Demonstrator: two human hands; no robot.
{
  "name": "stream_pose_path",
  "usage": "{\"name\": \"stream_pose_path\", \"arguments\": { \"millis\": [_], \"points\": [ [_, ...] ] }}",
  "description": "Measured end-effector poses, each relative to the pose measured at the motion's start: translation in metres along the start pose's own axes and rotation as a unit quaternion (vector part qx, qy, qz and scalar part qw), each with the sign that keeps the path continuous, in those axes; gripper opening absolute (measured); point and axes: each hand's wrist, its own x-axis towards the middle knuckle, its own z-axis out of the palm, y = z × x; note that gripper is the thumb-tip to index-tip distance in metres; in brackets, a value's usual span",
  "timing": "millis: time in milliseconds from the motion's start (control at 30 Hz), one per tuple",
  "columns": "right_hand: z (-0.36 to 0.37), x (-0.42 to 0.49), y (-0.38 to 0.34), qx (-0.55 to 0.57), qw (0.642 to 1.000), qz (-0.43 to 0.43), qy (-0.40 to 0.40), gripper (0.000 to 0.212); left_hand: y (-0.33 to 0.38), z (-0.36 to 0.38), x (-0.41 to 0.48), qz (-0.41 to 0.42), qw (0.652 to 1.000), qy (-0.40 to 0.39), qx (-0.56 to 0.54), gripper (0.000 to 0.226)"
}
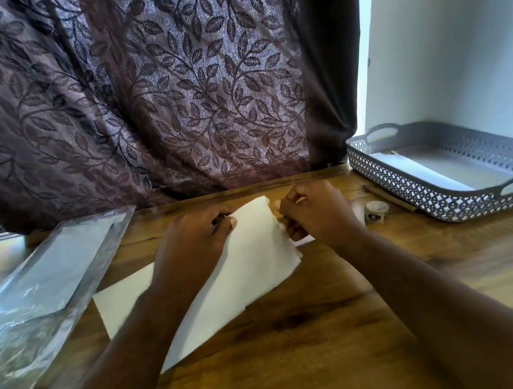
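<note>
A cream sheet of paper lies folded on the wooden table, its far end lifted. My left hand pinches the paper's upper left edge with curled fingers. My right hand pinches the upper right edge, fingers curled round it. A second part of the sheet spreads flat to the left under my left forearm.
A clear plastic sleeve with paper inside lies at the left. A grey perforated tray with handles stands at the right by the wall. A small white jar and a pencil lie beside it. A leaf-patterned curtain hangs behind.
</note>
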Motion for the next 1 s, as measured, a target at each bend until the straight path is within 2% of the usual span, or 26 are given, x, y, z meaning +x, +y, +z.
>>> {"name": "stream_pose_path", "arguments": {
  "millis": [133, 433, 600, 800, 1000],
  "points": [
    [0.001, 0.002, 0.003, 0.073, 0.997, -0.01, -0.033, 0.017, -0.002, -0.001, 0.002, -0.004, 1.0, -0.011, 0.008, 0.022],
    [-0.007, 0.0, -0.006, 0.14, 0.981, 0.083, -0.101, 0.004, -0.005, -0.001, 0.0, -0.017, 0.998, -0.04, 0.055, 0.023],
    [-0.012, -0.005, -0.014, 0.13, 0.943, 0.19, -0.241, 0.032, -0.001, -0.001, 0.0, -0.028, 0.997, -0.056, 0.054, 0.023],
    [-0.012, -0.007, -0.017, 0.231, 0.907, 0.221, -0.274, 0.034, 0.002, -0.003, 0.001, -0.023, 0.999, -0.042, 0.005, 0.017],
    [-0.009, -0.011, -0.014, 0.281, 0.863, 0.266, -0.324, 0.032, 0.004, -0.001, -0.003, 0.042, 0.999, -0.03, 0.005, 0.016]
  ]
}}
